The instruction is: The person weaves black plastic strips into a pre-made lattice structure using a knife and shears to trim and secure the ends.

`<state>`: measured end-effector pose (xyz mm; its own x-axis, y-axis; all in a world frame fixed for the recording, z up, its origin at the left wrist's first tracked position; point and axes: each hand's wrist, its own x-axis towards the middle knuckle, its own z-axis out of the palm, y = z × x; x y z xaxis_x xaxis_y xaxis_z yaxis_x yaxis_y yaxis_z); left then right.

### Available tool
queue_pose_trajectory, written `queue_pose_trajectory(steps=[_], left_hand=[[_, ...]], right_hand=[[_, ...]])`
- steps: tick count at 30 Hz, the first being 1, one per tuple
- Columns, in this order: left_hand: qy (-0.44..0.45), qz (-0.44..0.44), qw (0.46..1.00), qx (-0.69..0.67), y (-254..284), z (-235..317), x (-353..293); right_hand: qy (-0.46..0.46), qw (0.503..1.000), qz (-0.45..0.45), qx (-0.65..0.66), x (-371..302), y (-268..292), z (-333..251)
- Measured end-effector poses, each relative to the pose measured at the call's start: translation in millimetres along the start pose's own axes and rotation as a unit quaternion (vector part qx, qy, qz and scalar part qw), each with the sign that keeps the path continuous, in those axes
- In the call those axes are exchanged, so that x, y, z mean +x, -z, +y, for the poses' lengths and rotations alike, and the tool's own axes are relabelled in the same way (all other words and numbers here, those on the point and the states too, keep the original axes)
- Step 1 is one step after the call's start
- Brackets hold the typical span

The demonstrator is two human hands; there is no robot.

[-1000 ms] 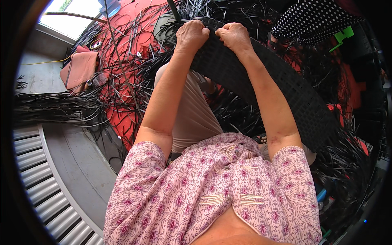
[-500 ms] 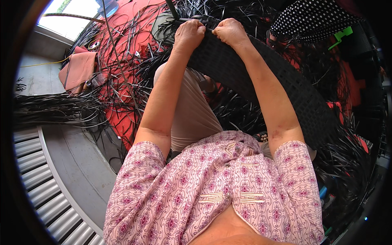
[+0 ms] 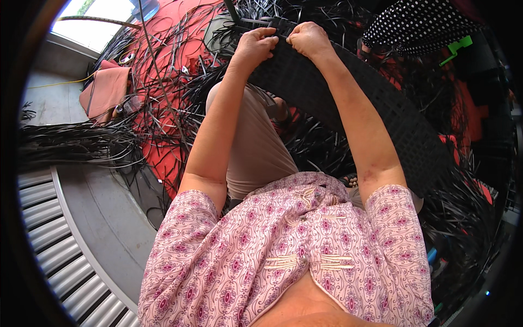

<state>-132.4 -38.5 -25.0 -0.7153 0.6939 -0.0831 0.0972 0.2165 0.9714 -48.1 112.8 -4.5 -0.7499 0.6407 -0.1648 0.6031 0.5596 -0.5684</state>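
Note:
Both arms reach forward to the far end of a black woven panel [image 3: 392, 111], which curves away to the right past my right arm. At its far left edge my left hand [image 3: 253, 48] has its fingers parted, with a gap between the index finger and the others. I see nothing held in it. My right hand [image 3: 311, 41] is closed in a pinch at the panel's far edge, on what looks like a thin black strip; the fingertips partly hide it. Loose black strips [image 3: 316, 150] lie around and under the panel.
Red floor [image 3: 163, 54] shows under scattered strips. At left are a roller conveyor [image 3: 60, 245], a bundle of black strips [image 3: 76, 144] and a pinkish cloth-like sheet [image 3: 109, 90]. Polka-dot fabric [image 3: 419, 27] and a green plastic piece [image 3: 456, 49] are at far right.
My left hand has loosened from a closed pinch, its fingers now spread. My right hand has shifted slightly and stays pinched at the panel's edge.

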Motion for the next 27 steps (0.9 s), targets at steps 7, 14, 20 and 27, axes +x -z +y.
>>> queue_pose_trajectory(steps=[7, 14, 20, 27], left_hand=[[0.073, -0.043, 0.984, -0.157, 11.5, 2.1, 2.1], [0.089, -0.094, 0.962, -0.239, 9.4, 2.1, 0.0], [0.107, -0.116, 0.964, -0.216, 16.7, -0.1, 16.7], [0.039, -0.145, 0.989, 0.010, 27.5, 1.5, 16.4]], right_hand=[[0.021, 1.000, 0.019, 0.001, -10.3, -0.6, -1.4], [0.040, 0.995, 0.087, 0.002, -5.3, -5.8, 5.7], [0.012, 0.999, 0.043, -0.031, -18.9, 2.0, -10.2], [0.019, 0.997, 0.042, -0.055, -18.7, -1.3, -9.8]])
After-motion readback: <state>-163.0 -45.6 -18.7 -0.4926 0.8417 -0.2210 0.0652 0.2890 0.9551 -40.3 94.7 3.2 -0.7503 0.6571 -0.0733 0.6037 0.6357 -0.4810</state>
